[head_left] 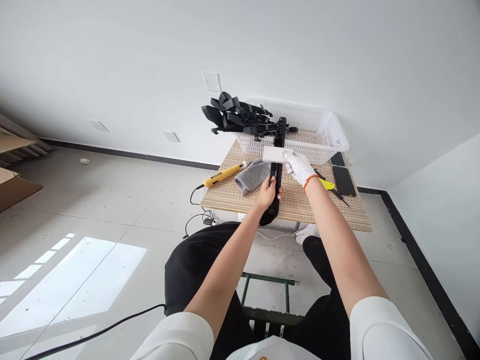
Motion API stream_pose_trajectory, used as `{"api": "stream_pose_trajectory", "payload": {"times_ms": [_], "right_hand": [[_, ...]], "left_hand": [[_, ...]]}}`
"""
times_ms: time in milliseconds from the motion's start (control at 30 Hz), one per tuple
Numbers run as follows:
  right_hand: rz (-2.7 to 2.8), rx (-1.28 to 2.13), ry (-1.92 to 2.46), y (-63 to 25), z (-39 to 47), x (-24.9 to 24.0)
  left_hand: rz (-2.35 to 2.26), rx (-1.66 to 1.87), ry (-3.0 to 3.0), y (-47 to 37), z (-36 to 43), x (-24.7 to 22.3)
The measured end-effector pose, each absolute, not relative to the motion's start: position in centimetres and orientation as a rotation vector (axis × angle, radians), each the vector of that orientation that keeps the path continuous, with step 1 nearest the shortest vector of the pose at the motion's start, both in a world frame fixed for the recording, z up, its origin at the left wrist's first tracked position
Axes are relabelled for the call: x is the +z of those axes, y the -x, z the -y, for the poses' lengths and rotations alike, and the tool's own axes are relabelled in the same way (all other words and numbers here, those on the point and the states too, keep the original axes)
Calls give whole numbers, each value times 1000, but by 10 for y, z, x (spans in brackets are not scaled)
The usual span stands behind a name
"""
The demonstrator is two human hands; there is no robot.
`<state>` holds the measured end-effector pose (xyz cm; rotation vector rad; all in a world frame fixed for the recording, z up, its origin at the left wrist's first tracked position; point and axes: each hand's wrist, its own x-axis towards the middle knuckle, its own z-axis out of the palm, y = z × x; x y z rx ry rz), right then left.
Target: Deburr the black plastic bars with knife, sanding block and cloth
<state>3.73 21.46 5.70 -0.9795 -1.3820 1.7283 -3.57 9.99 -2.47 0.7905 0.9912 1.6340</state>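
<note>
My bare left hand (267,194) is closed around the lower part of a long, ribbed black plastic part (270,215), which stretches from the table's front edge up to the basket. In a white knit glove, my right hand (298,166) grips a flat white block (273,154). The block lies across the middle of the black part and hides a stretch of it; whether the two touch is unclear. Left of my left hand is a crumpled grey cloth (250,179). A yellow-handled tool (327,184) lies by my right wrist, partly covered.
A white plastic basket (337,132) stands at the table's back, with several black plastic parts (236,112) heaped at its left end. A yellow corded tool (223,176) lies on the left of the wooden table (228,197). Two dark phones (344,181) lie on the right.
</note>
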Motion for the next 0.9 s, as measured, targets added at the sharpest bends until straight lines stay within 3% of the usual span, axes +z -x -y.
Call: {"api": "stream_pose_trajectory", "payload": {"times_ms": [233, 500, 667, 767, 900], "right_hand": [[1211, 1537, 1107, -117, -245, 38], [1488, 1527, 969, -33, -229, 53], [1444, 1379, 1149, -78, -247, 43], [1331, 1478, 1101, -102, -246, 44], [1437, 1588, 933, -65, -230, 50]], "left_hand": [[-992, 1708, -740, 40, -104, -27], [-996, 1671, -794, 38, -102, -29], [-1018, 1684, -792, 39, -104, -31], [-1006, 1680, -792, 40, -106, -34], [-990, 1657, -800, 40, -106, -34]]}}
